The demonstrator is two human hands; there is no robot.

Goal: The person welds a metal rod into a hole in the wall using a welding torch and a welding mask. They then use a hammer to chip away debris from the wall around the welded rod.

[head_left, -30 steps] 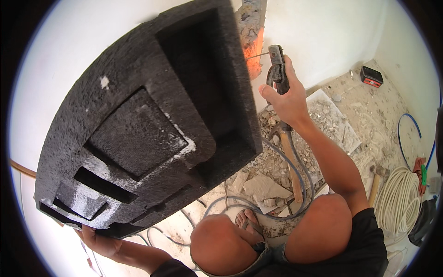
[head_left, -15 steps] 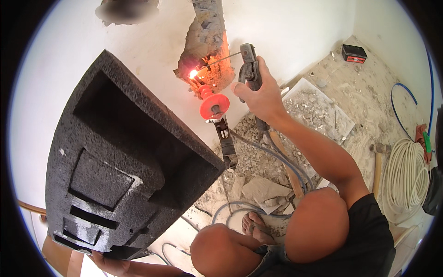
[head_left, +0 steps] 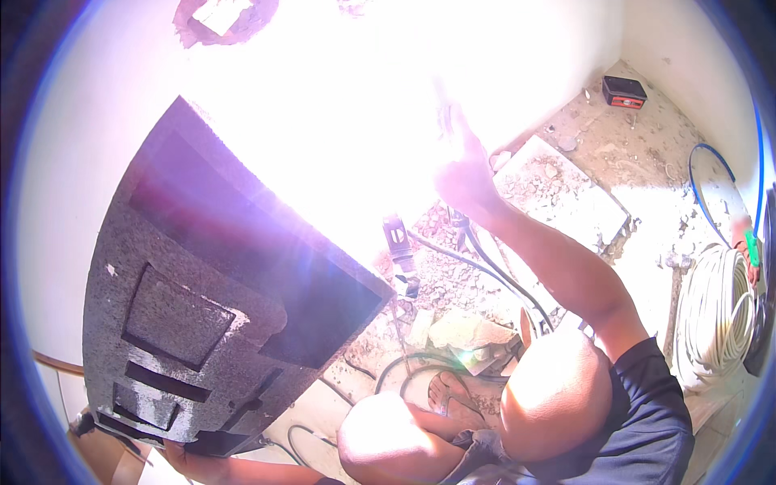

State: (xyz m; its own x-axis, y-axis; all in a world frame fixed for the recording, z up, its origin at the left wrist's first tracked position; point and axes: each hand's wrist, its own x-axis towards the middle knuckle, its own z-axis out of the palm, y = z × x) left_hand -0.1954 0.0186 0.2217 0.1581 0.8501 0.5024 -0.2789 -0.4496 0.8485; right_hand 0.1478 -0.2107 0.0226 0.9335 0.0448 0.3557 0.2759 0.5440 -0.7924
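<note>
My right hand (head_left: 469,178) is closed round a welding electrode holder (head_left: 445,121), reaching toward the wall. White glare washes out the holder's jaws, the rod and the part of the wall they point at. My left hand (head_left: 184,462), low at the left, grips the lower edge of a black hand-held welding shield (head_left: 182,315); its fingers are partly hidden. The shield is tilted, its hollow side and rectangular frames showing. Between shield and right hand, a dark metal bar with a slot (head_left: 398,242) stands out below the glare.
Broken masonry (head_left: 469,331) and a dusty slab (head_left: 566,194) lie on the floor. Dark cables (head_left: 509,283) run past my knees. To the right are a coiled pale hose (head_left: 715,311), a hammer (head_left: 677,279) and a blue tube (head_left: 711,190). A black-and-red box (head_left: 624,91) sits in the corner.
A small glow at the rod's tip has become a blinding white arc, hiding the broken wall patch and the red disc-shaped piece. Both hands keep nearly the same places.
</note>
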